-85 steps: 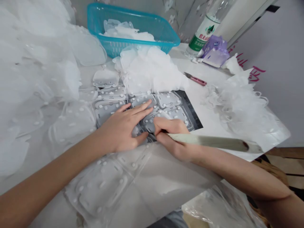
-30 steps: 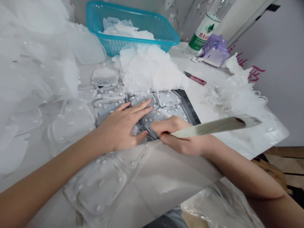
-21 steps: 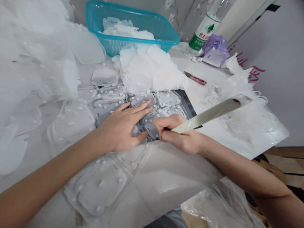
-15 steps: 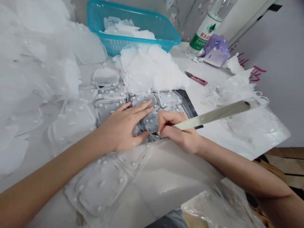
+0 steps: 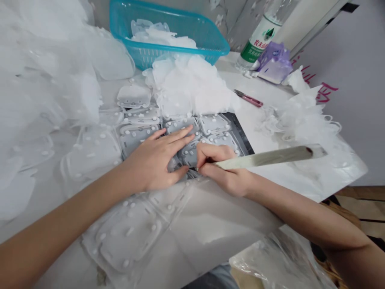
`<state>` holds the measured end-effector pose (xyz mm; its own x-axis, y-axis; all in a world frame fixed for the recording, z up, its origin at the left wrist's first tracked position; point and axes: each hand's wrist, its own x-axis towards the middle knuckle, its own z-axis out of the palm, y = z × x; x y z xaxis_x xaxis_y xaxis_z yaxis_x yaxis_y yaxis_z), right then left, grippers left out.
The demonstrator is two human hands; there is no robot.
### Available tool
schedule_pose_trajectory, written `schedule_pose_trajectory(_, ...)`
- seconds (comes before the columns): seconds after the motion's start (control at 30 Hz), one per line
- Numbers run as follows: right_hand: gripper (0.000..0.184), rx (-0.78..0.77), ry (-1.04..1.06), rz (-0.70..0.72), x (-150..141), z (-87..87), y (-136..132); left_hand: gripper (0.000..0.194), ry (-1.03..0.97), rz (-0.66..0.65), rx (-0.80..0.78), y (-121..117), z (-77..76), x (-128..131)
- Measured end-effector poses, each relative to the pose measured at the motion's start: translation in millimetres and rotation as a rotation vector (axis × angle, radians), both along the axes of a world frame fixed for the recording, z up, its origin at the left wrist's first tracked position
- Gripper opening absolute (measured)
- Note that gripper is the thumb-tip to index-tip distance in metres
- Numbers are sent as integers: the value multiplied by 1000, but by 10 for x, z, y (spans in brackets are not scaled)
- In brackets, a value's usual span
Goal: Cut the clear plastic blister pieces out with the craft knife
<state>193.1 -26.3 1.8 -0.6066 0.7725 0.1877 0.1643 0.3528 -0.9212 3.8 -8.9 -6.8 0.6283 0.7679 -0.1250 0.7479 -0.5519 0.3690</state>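
My left hand (image 5: 155,158) lies flat with its fingers apart, pressing on a grey moulded pad sheet with white studs (image 5: 135,138). My right hand (image 5: 219,168) grips a long, pale, flat stick-like tool (image 5: 270,156) close to its near end. The tip is hidden under my fingers, on the pads next to my left fingertips. More translucent studded sheets (image 5: 126,233) lie below my forearms, and the pads under my hands sit on a black mat (image 5: 242,138).
A white heap of peeled sheets (image 5: 189,84) rises behind my hands, with a larger pile at the left. Behind stand a turquoise basket (image 5: 168,36), a water bottle (image 5: 258,38), a purple packet (image 5: 275,64) and pink scissors (image 5: 248,98). A plastic bag (image 5: 279,261) hangs below the table edge.
The pale tool has swung from tilting up to the right to nearly level, and my right hand has shifted slightly. My left hand stays on the pads.
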Motion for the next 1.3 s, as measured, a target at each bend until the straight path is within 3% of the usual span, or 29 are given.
schedule_pose_trajectory(0.27, 20, 66, -81, -24, -2, 28, -55, 65, -10, 0, -9, -5, 25, 0)
schedule_pose_trajectory(0.93, 20, -2, -20, -158, -6, -41, -47, 67, 5, -5, -23, 1, 50, 12)
schedule_pose_trajectory(1.3, 21, 44, -69, -175, 15, -34, -13, 64, -8, -4, -29, 0, 42, 10)
